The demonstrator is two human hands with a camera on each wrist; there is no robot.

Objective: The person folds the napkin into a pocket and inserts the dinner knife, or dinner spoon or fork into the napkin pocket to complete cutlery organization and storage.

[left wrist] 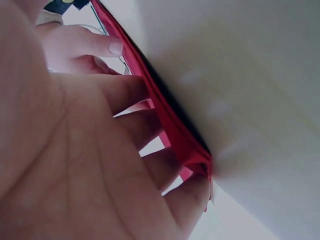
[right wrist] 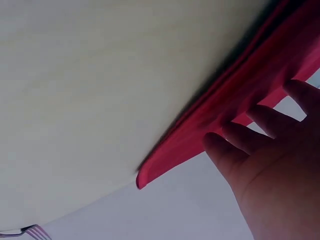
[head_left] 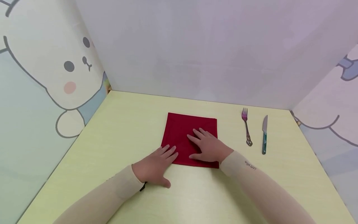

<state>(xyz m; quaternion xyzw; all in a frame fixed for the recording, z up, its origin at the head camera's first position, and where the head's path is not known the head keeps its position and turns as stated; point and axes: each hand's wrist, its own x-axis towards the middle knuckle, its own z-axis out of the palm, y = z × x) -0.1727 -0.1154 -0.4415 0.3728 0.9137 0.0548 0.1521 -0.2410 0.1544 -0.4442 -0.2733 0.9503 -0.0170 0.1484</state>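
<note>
Red cloth point(right wrist: 180, 142) incomplete at right-wrist view's edge

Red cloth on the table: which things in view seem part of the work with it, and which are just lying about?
Seemingly in use:
red cloth, lying flat
left hand, at its near-left corner
right hand, on its right half

Apparently just lying about:
fork, right of the cloth
knife, right of the fork

The right hand point(right wrist: 277, 172), fingers spread, touches the layered red cloth point(right wrist: 235, 97) on the tabletop point(right wrist: 100, 95); a fork point(right wrist: 36, 232) appears lower left.
</note>
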